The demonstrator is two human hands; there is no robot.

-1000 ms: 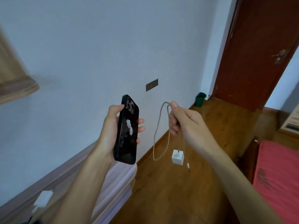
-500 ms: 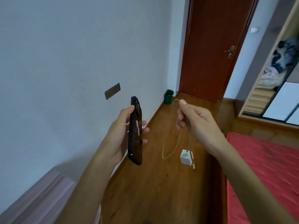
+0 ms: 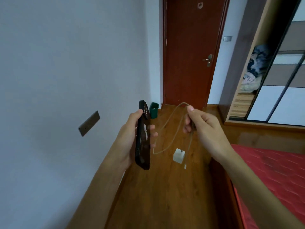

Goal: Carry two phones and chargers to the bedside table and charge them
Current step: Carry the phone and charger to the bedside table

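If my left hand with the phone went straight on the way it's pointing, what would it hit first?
Probably nothing near: the left hand and phone aim down the open floor toward the green bin beside the door; depth is unclear.

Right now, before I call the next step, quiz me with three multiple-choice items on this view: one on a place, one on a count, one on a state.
1. Where does the green bin stand? A) on the bed B) inside the wardrobe C) on the floor beside the door
2. How many phones are held? A) one B) two C) none
3. The connector of the charging cable is: A) plugged into a wall socket B) hanging loose C) lying on a table

Answers: 1 C, the bin sits on the floor in the corner by the door. 2 A, only the left hand grips a black phone; the right hand holds the cable. 3 B, it dangles in the air beside the white charger block.
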